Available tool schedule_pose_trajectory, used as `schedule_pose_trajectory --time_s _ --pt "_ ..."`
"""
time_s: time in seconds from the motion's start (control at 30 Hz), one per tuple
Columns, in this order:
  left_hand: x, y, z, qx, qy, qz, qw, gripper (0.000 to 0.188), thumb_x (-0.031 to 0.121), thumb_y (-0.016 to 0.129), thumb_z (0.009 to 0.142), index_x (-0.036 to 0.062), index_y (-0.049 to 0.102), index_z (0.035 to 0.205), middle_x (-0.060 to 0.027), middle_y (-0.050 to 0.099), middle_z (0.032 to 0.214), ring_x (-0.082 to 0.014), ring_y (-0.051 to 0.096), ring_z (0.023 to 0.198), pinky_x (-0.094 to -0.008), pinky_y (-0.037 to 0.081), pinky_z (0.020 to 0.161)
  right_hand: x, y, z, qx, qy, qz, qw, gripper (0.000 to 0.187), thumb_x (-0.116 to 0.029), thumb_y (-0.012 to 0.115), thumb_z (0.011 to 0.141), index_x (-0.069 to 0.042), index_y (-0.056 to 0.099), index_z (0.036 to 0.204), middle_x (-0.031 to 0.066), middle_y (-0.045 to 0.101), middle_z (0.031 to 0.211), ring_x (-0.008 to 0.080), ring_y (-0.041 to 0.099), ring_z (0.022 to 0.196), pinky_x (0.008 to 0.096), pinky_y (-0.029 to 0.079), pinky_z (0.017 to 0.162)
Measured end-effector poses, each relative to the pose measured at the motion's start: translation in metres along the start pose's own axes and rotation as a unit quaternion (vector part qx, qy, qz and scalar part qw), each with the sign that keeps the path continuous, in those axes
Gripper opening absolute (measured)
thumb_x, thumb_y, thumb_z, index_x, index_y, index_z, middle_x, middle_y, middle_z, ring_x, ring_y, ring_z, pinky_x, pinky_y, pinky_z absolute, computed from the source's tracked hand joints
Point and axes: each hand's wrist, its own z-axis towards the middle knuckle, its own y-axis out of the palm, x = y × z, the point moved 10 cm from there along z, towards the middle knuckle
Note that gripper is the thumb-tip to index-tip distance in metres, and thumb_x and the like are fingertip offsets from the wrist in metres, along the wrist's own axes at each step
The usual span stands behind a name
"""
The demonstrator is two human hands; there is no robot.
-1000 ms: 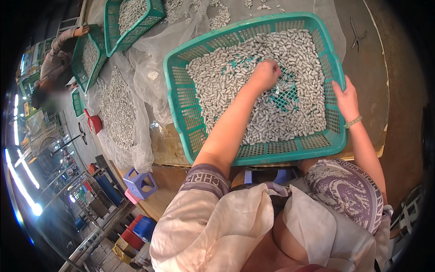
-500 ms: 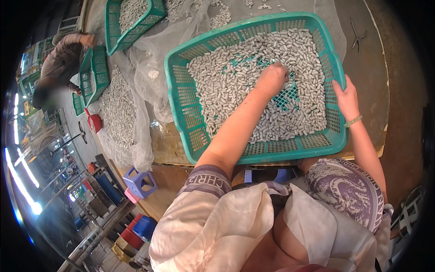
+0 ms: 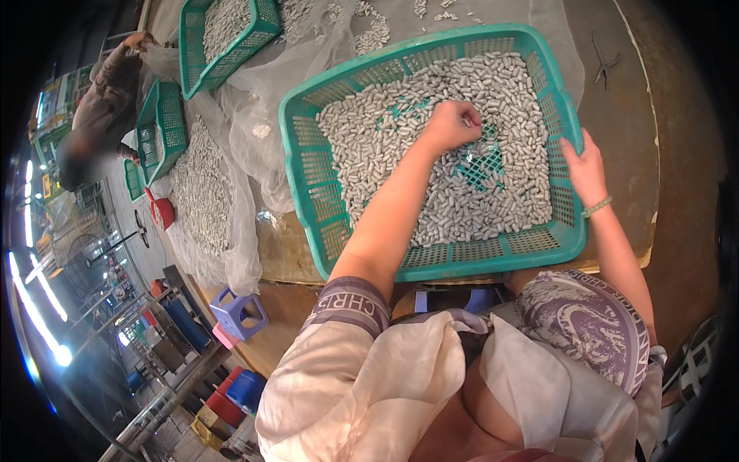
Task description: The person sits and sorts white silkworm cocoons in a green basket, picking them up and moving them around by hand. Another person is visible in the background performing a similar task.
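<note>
A large green plastic basket (image 3: 469, 267) with mesh sides stands on the table in front of me. Small grey capsule-shaped pieces (image 3: 493, 219) cover most of its floor, with bare green mesh showing near the middle. Above that patch, my left hand (image 3: 453, 125) is closed, its fingers curled inward over the pieces. Whatever is between those fingers is too small or hidden to make out. My right hand (image 3: 587, 168) grips the basket's right rim, thumb on the inner side; a beaded bracelet circles that wrist.
Pliers (image 3: 605, 61) lie on the table at the far right. More green baskets (image 3: 208, 73) and a heap of grey pieces (image 3: 202, 192) on sheer netting (image 3: 250, 150) are at the left. A red scoop (image 3: 161, 211) sits near a co-worker (image 3: 104, 115). Purple stools (image 3: 240, 312) stand below the table.
My left hand has moved a little left and away from me over the pieces. My right hand stays on the rim. The co-worker's raised arm has reached farther up, now lifting netting.
</note>
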Motion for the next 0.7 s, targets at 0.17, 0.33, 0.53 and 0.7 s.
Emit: schedule_pose_trajectory --time_s 0.17,0.33,0.53,0.7 --pt "-0.012 -0.001 -0.013 -0.155 -0.023 -0.654 0.74 0.01 0.002 0.059 0.075 0.0054 0.057 0.085 -0.0107 0.06 0.087 -0.0169 0.054 0.073 -0.0285 0.043 0.068 -0.005 0.0 0.0 0.001 -0.007 0.001 1.0 0.032 -0.023 0.058 0.085 0.003 0.054 0.105 0.0184 0.064 0.087 0.0312 0.062 0.079 0.0364 0.046 0.072" --pt "-0.022 -0.004 -0.015 -0.079 -0.133 -0.511 0.846 0.01 0.004 0.062 0.075 0.0056 0.059 0.085 -0.0083 0.06 0.08 -0.0143 0.053 0.068 -0.0277 0.041 0.061 -0.005 -0.001 -0.001 0.001 -0.001 0.003 1.0 0.033 -0.023 0.058 0.085 0.004 0.054 0.104 0.0181 0.064 0.086 0.0297 0.061 0.078 0.0364 0.046 0.072" --pt "-0.036 -0.047 -0.008 0.183 -0.113 0.027 0.976 0.017 0.014 0.074 0.067 0.0024 0.069 0.079 -0.0068 0.063 0.066 -0.0167 0.058 0.061 -0.0294 0.049 0.062 -0.003 0.0 0.0 -0.004 -0.001 -0.003 1.0 0.034 -0.023 0.057 0.086 0.005 0.054 0.105 0.0172 0.064 0.086 0.0268 0.06 0.076 0.0355 0.046 0.071" --pt "-0.015 -0.024 -0.005 0.153 -0.064 0.169 0.972 0.023 0.014 0.076 0.062 0.0055 0.068 0.081 -0.0136 0.064 0.073 -0.0293 0.063 0.071 -0.0376 0.05 0.065 0.0 -0.001 0.0 -0.004 0.006 -0.004 1.0 0.034 -0.023 0.057 0.086 0.005 0.054 0.105 0.0163 0.063 0.084 0.0253 0.059 0.075 0.0351 0.046 0.071"
